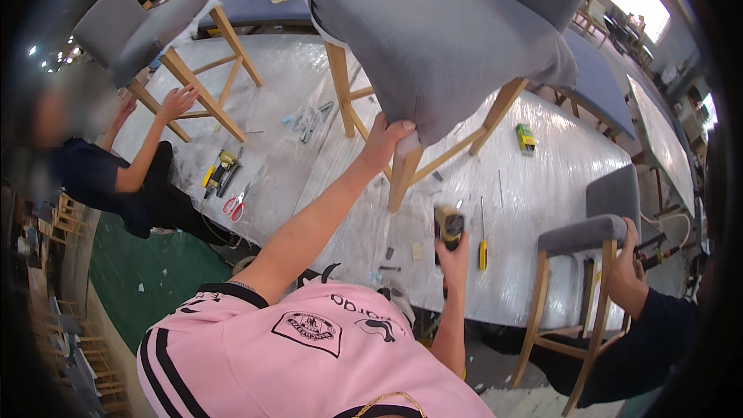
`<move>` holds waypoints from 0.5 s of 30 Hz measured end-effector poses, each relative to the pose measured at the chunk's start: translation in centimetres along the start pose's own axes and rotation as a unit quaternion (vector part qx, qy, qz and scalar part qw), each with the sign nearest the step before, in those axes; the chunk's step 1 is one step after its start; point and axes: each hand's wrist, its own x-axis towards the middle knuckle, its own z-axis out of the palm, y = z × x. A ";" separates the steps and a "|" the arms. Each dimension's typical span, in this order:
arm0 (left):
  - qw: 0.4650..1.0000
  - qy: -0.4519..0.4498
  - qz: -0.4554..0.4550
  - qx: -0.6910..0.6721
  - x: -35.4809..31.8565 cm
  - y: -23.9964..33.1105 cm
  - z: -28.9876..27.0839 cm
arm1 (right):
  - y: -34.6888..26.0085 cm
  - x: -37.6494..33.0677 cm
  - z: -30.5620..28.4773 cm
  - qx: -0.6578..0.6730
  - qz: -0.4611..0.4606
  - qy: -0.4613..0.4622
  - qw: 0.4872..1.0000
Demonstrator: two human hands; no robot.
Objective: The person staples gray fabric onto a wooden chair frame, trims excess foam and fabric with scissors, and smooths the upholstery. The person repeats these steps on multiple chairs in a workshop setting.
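A tall chair with a grey fabric seat [441, 35] and wooden legs stands on the plastic-covered table [340, 209] before me. My left hand [387, 142] is closed on the grey fabric at the seat's near corner, its thumb on top and the other fingers partly hidden. Just below that corner is the top of a wooden leg [404, 178]. My right hand [454, 257] grips a yellow-and-black staple gun [449, 224], slightly blurred, low over the table and apart from the chair.
A yellow-handled screwdriver [483, 254], a green-and-yellow box [525, 139], red-handled scissors [234, 205] and another staple gun [222, 174] lie on the table. At left a person handles a second chair [147, 35]; at right another person holds a chair [580, 236].
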 end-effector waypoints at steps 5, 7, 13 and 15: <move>1.000 0.021 0.010 0.000 0.1 0.3 -0.2 | -18.6 0.6 -2.3 0.098 -0.068 0.020 0.993; 1.000 0.004 0.012 0.000 0.1 0.5 0.3 | -21.9 0.8 -3.0 0.188 -0.067 0.045 0.979; 0.998 -0.064 0.026 0.003 1.1 0.4 -0.2 | -27.5 0.1 -2.2 0.244 -0.081 0.063 0.964; 0.997 -0.074 0.035 0.010 0.9 0.8 -0.2 | -28.0 0.4 -1.2 0.260 -0.118 0.071 0.956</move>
